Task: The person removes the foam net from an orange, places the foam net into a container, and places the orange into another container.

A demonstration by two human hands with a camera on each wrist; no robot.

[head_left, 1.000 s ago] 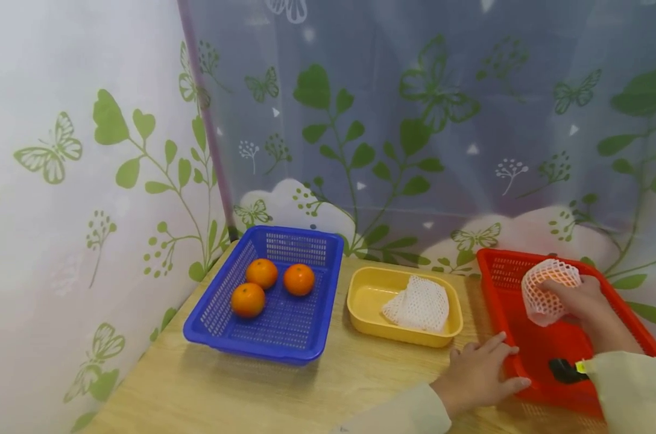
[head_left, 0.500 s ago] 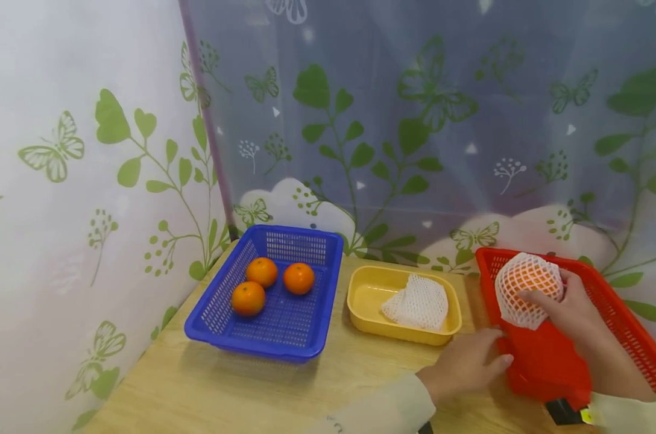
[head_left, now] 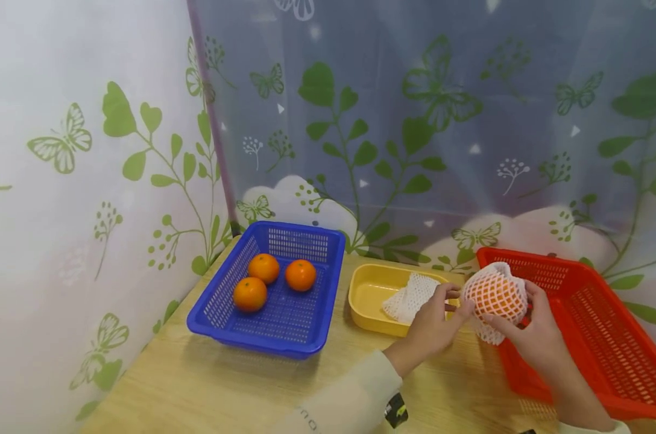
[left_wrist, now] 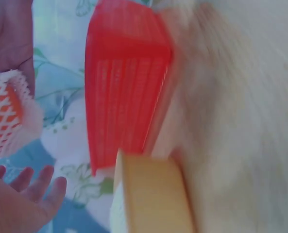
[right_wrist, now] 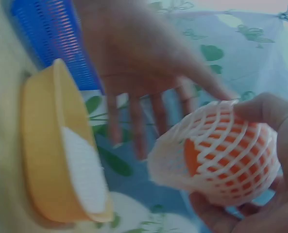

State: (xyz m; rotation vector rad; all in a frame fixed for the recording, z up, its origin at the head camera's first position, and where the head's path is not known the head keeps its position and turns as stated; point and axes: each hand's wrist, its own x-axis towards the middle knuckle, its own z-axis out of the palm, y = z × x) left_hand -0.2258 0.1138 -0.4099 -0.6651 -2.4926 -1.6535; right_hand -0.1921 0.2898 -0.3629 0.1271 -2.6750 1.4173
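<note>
Between my hands is an orange in a white foam fruit net, raised above the table at the red basket's left edge. My right hand grips it from the right, thumb in front; the right wrist view shows thumb and fingers curled round the netted orange. The net's loose end points towards my left hand. That hand is spread with fingers extended, its thumb tip close to the net. In the left wrist view, the left-hand fingers stand apart from the netted orange.
A yellow tray with a white foam net in it stands mid-table, partly behind my left hand. Further left, a blue basket holds three bare oranges. The red basket is at the right. A patterned curtain hangs behind.
My right hand has brought the netted orange left, out from over the red basket. My left hand has left the red basket's edge and risen beside the orange. The red basket has shifted.
</note>
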